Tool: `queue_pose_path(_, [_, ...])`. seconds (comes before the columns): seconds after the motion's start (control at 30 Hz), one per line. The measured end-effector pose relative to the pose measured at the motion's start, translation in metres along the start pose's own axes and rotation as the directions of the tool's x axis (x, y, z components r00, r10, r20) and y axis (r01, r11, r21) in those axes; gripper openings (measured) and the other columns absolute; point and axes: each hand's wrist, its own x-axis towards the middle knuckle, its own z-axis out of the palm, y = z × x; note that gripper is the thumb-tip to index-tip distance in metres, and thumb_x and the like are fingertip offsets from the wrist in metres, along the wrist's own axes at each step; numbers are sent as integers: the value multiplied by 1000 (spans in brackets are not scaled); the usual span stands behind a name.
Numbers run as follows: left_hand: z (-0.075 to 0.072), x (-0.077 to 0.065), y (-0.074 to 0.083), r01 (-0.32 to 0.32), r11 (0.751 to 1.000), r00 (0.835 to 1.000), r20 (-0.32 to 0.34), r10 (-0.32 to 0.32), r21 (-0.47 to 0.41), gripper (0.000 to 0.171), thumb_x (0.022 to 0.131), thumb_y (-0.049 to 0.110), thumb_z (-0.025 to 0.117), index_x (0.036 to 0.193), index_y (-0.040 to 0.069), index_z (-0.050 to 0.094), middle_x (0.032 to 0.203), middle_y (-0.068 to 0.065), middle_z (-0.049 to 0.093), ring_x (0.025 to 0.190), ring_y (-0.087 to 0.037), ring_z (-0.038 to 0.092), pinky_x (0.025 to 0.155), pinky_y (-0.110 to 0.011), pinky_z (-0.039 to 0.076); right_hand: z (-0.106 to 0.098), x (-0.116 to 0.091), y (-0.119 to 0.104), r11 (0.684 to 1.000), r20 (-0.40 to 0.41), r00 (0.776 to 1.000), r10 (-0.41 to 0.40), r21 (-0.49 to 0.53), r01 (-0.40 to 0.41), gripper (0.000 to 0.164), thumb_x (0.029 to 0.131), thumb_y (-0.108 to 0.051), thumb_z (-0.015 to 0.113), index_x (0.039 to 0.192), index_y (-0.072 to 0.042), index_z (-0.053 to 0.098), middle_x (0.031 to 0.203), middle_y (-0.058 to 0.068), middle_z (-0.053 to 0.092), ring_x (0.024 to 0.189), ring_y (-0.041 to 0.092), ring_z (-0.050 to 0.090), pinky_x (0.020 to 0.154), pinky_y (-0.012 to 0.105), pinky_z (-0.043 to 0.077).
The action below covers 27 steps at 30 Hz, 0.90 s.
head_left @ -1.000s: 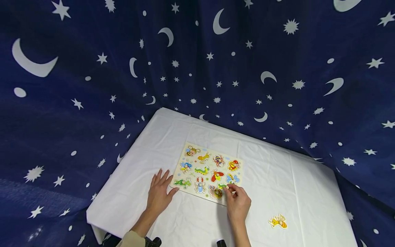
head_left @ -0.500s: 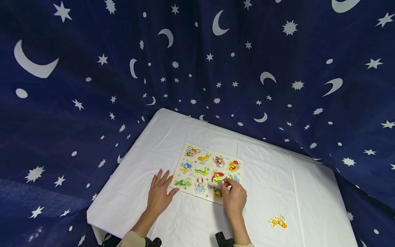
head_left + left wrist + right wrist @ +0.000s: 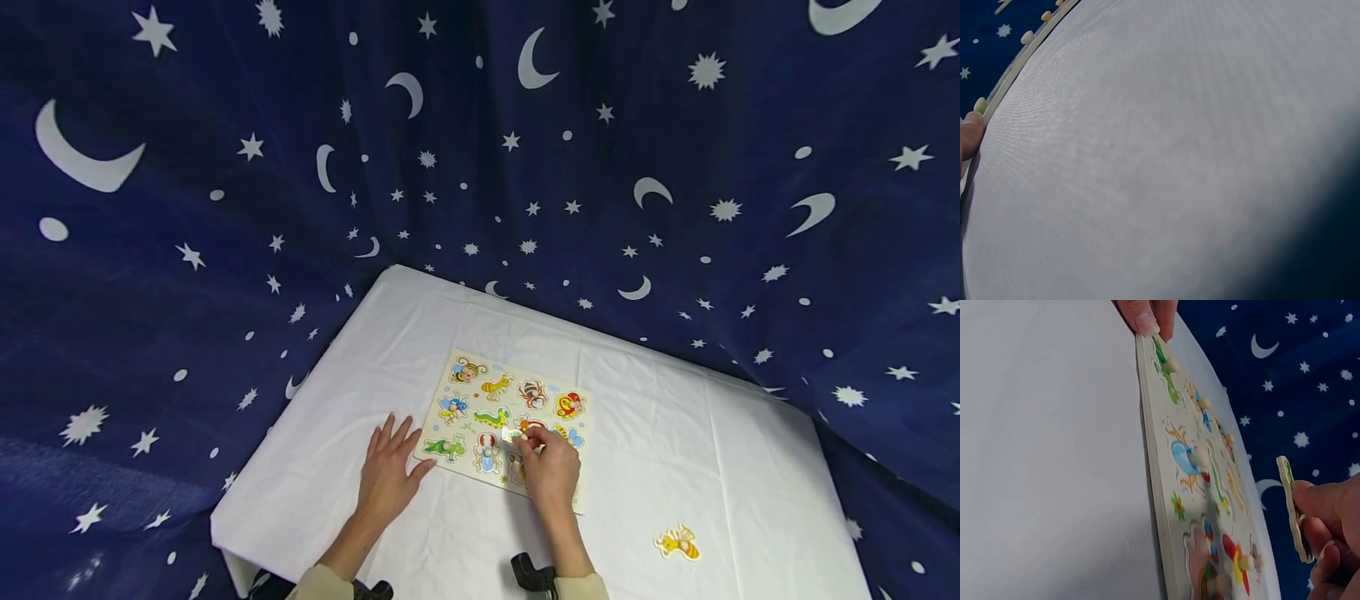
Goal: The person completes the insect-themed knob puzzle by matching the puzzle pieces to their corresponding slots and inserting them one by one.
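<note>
My right hand (image 3: 553,473) pinches a thin puzzle piece (image 3: 512,433), apparently a green caterpillar, above the middle of the wooden insect puzzle board (image 3: 468,463). In the right wrist view the piece (image 3: 1293,509) shows edge-on, tilted and apart from the board, so most of its picture is hidden. Spread on the white cloth, my left hand (image 3: 390,471) has straight fingers, and its thumb touches the board's near left corner. That thumb (image 3: 971,134) also appears at the left wrist view's edge. Several knobbed insect pieces sit in the board. My right hand covers its lower right part.
A yellow bee-like puzzle piece (image 3: 677,542) with a knob lies on the white tablecloth (image 3: 637,467), right of my right hand. Behind the table hangs a dark blue curtain (image 3: 465,100) with moons and stars.
My right hand has moved left across the board, carrying the caterpillar piece from the lower right toward the middle. The left hand and the bee-like piece have stayed in place.
</note>
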Motion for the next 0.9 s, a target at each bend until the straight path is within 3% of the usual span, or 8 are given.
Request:
queue_pose_path(0.17, [0, 0, 1, 0, 1000, 1000, 2, 0, 1, 60, 81, 41, 77, 130, 9, 62, 147, -14, 50, 147, -36, 28, 121, -53, 18, 5, 8, -11, 1000, 28, 1000, -8, -5, 8, 15, 70, -20, 86, 73, -16, 72, 61, -9, 63, 59, 12, 57, 58, 32, 44])
queue_pose_path(0.37, [0, 1, 1, -3, 1000, 1000, 7, 3, 0, 60, 81, 42, 78, 130, 10, 62, 147, -14, 50, 147, -35, 28, 121, -52, 18, 7, 12, -22, 1000, 71, 997, 8, -12, -7, 16, 72, -22, 86, 69, -18, 70, 60, -7, 63, 55, 11, 52, 55, 28, 39])
queue_pose_path(0.9, [0, 0, 0, 2, 1000, 1000, -14, -1, 15, 60, 80, 43, 78, 129, 10, 63, 146, -13, 51, 147, -35, 29, 121, -52, 19, 28, 20, -20, 998, 161, 986, 44, -41, -38, 12, 74, -23, 83, 75, -17, 72, 62, -6, 63, 55, 10, 52, 49, 26, 38])
